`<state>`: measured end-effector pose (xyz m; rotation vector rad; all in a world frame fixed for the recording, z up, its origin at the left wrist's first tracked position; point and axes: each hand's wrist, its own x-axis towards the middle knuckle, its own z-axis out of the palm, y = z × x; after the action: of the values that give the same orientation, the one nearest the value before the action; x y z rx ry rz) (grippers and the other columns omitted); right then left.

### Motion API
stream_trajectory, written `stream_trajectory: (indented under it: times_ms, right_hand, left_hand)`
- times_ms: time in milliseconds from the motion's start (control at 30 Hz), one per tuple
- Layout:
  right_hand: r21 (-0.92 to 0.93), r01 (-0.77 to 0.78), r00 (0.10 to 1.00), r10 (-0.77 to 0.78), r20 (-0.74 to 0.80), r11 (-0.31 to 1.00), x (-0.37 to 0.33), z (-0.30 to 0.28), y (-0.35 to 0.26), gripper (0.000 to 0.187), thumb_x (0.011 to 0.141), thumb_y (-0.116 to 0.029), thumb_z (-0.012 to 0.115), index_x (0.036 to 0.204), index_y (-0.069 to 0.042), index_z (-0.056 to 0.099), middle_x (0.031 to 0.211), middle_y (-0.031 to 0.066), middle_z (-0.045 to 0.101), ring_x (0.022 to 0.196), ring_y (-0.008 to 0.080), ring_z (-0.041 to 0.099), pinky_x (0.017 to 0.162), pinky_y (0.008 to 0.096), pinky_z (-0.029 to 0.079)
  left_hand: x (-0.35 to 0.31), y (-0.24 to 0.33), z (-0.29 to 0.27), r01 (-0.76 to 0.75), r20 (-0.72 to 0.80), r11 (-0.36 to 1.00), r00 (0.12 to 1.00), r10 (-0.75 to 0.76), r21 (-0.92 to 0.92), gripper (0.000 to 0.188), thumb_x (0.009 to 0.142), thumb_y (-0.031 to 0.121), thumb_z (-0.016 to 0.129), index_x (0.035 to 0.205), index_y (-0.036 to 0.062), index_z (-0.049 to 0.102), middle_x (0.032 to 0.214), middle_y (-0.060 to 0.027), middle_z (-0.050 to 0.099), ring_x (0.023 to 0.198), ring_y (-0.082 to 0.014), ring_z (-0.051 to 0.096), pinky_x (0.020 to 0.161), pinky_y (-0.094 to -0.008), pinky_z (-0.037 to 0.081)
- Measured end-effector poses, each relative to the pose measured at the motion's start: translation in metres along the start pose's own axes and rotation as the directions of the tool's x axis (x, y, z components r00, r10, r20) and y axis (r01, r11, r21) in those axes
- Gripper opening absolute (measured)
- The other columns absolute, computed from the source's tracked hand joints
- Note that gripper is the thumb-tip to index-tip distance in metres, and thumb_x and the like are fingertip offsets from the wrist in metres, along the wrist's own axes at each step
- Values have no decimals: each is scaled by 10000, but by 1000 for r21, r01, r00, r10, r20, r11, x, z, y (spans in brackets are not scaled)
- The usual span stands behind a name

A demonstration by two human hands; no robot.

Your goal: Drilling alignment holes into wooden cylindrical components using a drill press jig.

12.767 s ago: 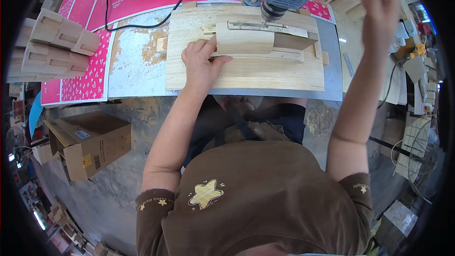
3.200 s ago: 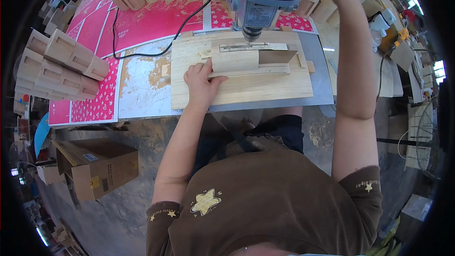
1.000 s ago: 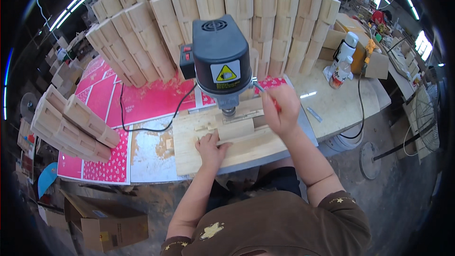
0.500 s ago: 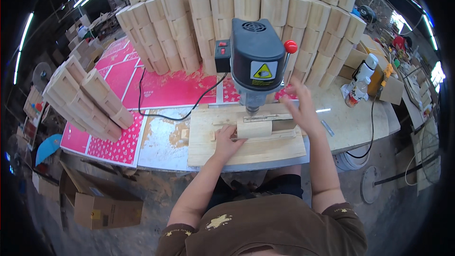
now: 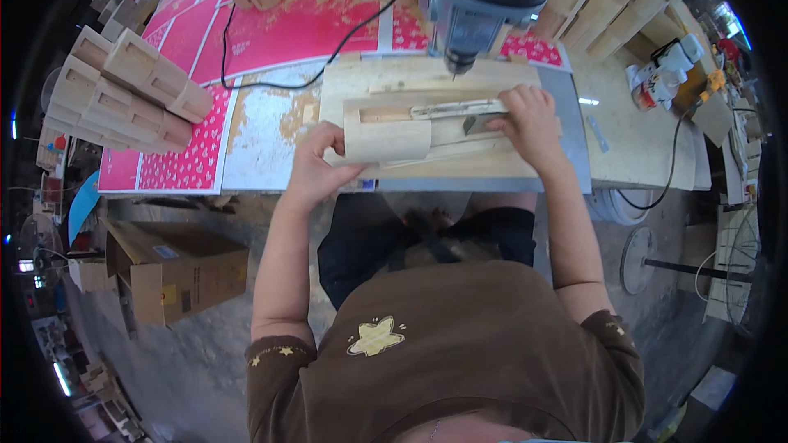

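Observation:
A pale wooden block [image 5: 387, 141] with a rounded side and a rectangular slot lies on a flat wooden board [image 5: 349, 82]. My left hand [image 5: 318, 168] holds the block by its left end, thumb at the near side and fingers behind. My right hand [image 5: 532, 125] is closed around the right end of a narrow wooden strip [image 5: 460, 110], which reaches to the block's slot. Beside those fingers sits a small grey metal plate [image 5: 478, 124]. The drill press [image 5: 480, 12] stands over the board, its bit above and behind the strip, apart from the block.
Stacked wooden blocks [image 5: 131, 86] stand at the left on pink sheets [image 5: 287, 41], and more line the back. A black cable [image 5: 328, 57] loops across the table. Bottles [image 5: 661, 78] stand at the right. A cardboard box [image 5: 185, 275] sits on the floor at the left.
My right hand has come down from beside the drill's lever to the strip. The block has shifted left from under the drill with my left hand, showing its slot. The view has tilted down.

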<state>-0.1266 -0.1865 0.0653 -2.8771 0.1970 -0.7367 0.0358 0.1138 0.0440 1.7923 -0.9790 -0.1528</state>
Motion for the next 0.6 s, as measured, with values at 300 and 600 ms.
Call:
stream_trajectory:
  times_ms: [300, 600]
  right_hand:
    - [18, -22, 999, 22, 24, 1000, -7, -9, 10, 343, 665, -163, 724, 956, -81, 563, 908, 75, 538, 902, 284, 504, 825, 393, 359]
    - [85, -19, 1000, 19, 3, 996, -4, -6, 0, 361, 645, -124, 731, 955, -58, 559, 914, 93, 544, 890, 304, 499, 775, 393, 410]
  left_hand:
    - [0, 28, -26, 460, -24, 759, 848, -529, -460, 247, 707, 192, 773, 732, 18, 600, 642, -4, 558, 526, -58, 473, 489, -200, 360]
    - [32, 32, 29, 684, 182, 547, 690, -701, -482, 372, 748, 353, 745, 722, 15, 593, 579, -11, 541, 454, -66, 453, 441, -204, 373]
